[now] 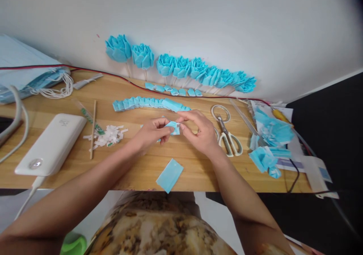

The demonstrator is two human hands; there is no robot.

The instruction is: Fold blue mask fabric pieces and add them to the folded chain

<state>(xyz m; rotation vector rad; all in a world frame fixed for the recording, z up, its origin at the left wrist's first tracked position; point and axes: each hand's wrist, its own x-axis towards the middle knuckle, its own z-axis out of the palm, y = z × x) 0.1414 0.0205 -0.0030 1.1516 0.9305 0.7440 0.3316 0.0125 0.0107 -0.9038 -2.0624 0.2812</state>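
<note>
While left fingers (167, 130) pinch blue fabric (176, 130), right fingers (187, 131) touch its edge — grip unclear.

Single view, head-worn, looking forward and steeply down. Wearer's floral-print garment (159, 228) at bottom edge; forearms (99, 179) enter from lower corners. Left hand (155, 132) and right hand (200, 131) near, about mid-frame. Wooden tabletop (198, 175) spans the middle; pale wall (198, 16) behind, up top. Wide coverage, upper-right corner dark.
</note>
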